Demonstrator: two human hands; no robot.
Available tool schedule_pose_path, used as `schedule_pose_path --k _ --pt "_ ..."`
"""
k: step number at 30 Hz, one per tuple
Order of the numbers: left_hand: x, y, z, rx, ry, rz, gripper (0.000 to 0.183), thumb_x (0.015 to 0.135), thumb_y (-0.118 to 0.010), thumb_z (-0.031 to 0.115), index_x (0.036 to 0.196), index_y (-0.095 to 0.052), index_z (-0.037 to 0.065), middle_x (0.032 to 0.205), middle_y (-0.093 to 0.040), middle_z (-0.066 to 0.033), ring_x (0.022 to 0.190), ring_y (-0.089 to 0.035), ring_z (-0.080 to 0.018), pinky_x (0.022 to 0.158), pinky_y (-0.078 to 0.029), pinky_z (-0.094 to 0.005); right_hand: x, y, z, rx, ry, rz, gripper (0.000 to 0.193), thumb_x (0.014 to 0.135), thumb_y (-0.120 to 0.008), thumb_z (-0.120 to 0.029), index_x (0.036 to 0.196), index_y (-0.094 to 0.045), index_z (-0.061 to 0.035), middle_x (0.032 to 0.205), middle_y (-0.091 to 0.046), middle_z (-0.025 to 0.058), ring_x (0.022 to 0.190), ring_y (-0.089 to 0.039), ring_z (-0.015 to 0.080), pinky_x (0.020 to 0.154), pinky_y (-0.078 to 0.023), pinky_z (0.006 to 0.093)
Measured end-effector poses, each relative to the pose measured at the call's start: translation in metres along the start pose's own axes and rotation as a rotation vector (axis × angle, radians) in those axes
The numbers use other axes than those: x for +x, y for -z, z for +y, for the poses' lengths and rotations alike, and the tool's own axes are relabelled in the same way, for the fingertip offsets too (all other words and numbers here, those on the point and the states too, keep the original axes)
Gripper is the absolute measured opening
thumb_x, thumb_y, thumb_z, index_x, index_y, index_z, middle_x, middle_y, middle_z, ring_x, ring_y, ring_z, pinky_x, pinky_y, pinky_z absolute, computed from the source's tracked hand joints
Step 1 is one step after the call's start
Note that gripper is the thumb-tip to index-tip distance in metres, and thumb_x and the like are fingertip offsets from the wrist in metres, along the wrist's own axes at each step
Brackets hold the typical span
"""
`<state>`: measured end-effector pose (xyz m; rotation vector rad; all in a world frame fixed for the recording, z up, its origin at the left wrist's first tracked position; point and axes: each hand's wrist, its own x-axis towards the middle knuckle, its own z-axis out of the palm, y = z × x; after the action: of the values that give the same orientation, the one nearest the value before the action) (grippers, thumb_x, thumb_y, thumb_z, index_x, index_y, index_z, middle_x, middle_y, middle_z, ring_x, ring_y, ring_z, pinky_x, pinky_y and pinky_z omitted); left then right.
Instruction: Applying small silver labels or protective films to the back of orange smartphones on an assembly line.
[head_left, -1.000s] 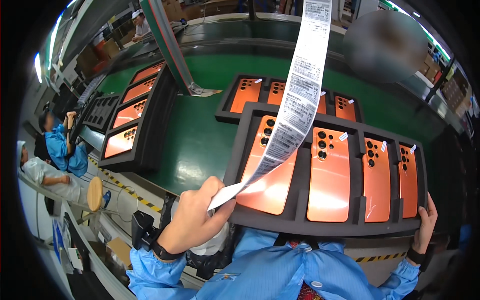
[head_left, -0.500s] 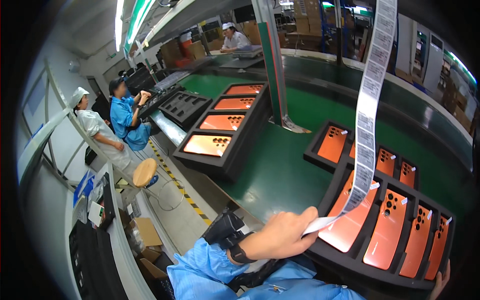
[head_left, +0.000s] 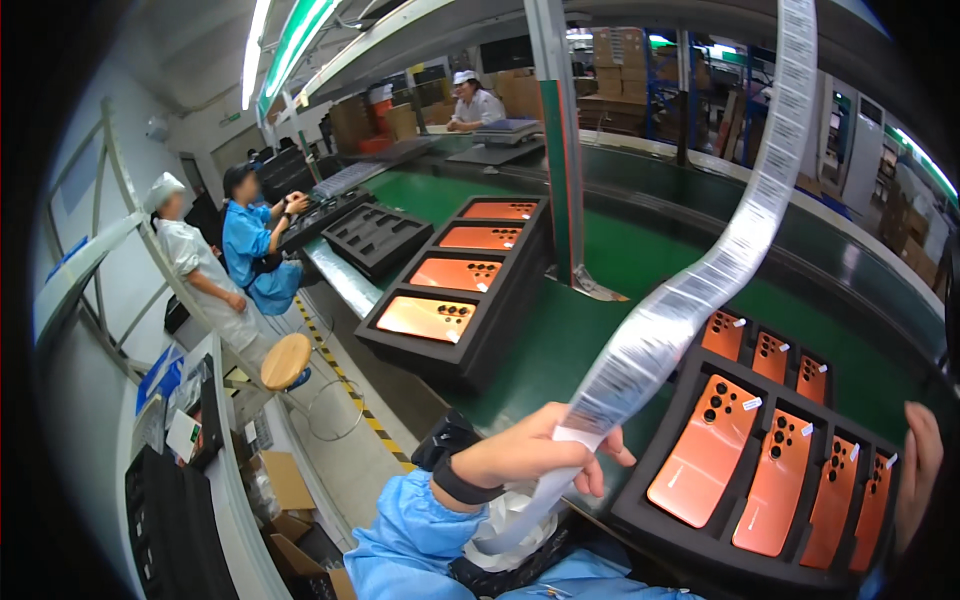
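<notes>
My left hand point(head_left: 535, 445) is closed around a long strip of printed labels point(head_left: 665, 320). Above the hand the strip climbs to the upper right, blurred partway; below it, pale backing hangs down to a crumpled white heap point(head_left: 520, 530) by my lap. To the right lies a dark foam tray point(head_left: 640, 512) holding several orange phones point(head_left: 703, 455), camera side up, with small white tabs at their top corners. My right hand point(head_left: 921, 465) is beside the tray's right edge, fingers stretched upward and nothing visible in them.
Behind the near tray, more orange phones point(head_left: 769, 357) sit in foam. A stack of phone trays point(head_left: 490, 345) and an unfilled foam tray point(head_left: 375, 238) stand left on the green bench. A metal post point(head_left: 560, 170) rises mid-bench. Co-workers and a wooden stool point(head_left: 287, 361) are further left.
My left hand has moved left, and the strip now slants and billows, with its tail hanging below the hand. My right hand has risen beside the tray's right edge.
</notes>
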<state>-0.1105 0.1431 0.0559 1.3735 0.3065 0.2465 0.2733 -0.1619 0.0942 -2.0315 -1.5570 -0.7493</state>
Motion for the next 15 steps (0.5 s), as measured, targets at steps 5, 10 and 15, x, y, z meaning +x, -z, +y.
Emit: schedule_pose_path --k 5,10,15 --pt "-0.012 -0.003 -0.006 -0.293 0.058 0.047 0.034 0.089 -0.051 0.007 0.119 -0.047 -0.009 0.116 -0.055 -0.0333 0.093 -0.066 -0.0313 0.079 -0.055 -0.0341 0.103 -0.06 -0.132 0.574 0.35 -0.116 0.028 0.081 -0.051 0.004 0.107 -0.062 0.001 0.101 -0.057 0.014 0.087 -0.058 0.0225 0.065 -0.049 0.0316" --pt "0.007 -0.017 -0.007 -0.252 0.031 -0.092 0.04 0.094 -0.047 0.009 0.129 -0.042 -0.009 0.123 -0.055 -0.0218 0.108 -0.06 -0.0286 0.09 -0.05 -0.0369 0.1 -0.1 -0.209 0.836 0.499 -0.106 0.037 0.074 -0.071 -0.012 0.107 -0.061 0.0004 0.099 -0.057 0.0125 0.084 -0.056 0.0266 0.07 -0.047 0.0358" --pt "0.012 -0.025 -0.028 -0.246 -0.023 -0.092 0.036 0.096 -0.042 0.007 0.13 -0.042 -0.005 0.122 -0.054 -0.017 0.11 -0.059 -0.0274 0.094 -0.048 -0.0364 0.086 -0.122 -0.215 0.938 0.395 -0.192 0.037 0.076 -0.071 -0.013 0.109 -0.061 0.0003 0.101 -0.056 0.0129 0.086 -0.056 0.026 0.072 -0.047 0.0334"
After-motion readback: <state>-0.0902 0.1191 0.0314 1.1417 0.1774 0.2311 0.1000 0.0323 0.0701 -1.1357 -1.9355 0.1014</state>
